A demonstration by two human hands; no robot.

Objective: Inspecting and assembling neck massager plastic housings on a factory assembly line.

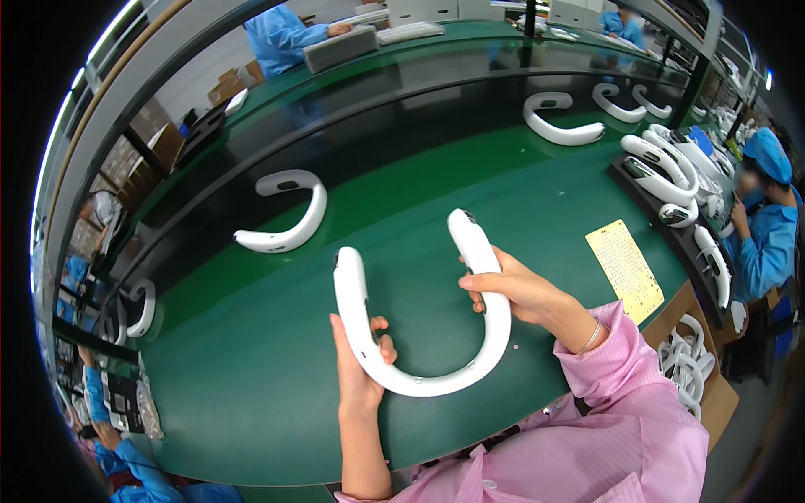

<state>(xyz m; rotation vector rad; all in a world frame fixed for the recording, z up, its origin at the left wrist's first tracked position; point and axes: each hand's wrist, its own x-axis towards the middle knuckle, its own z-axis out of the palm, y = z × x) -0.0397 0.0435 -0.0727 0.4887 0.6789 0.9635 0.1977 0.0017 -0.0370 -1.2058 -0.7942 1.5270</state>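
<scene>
Above the green table (pixel 251 377) I hold a white U-shaped neck fan (pixel 428 384), its two ends pointing away from me. My left hand (pixel 359 365) grips the left arm of the fan, the thumb outside and the fingertips showing on the inner side. Around the right arm, my right hand (pixel 516 289) is closed, with its thumb across the front. A small dark patch shows at the tip of each end. Beyond it, to the left, another white neck fan (pixel 317 214) lies on the belt strip.
More neck fans (pixel 570 134) lie along the far right of the belt. A dark tray (pixel 671 230) of white fans borders the right side, near a yellow printed card (pixel 625 264). A cardboard box (pixel 721 402) holds white parts. Co-workers in blue (pixel 767 235) sit around.
</scene>
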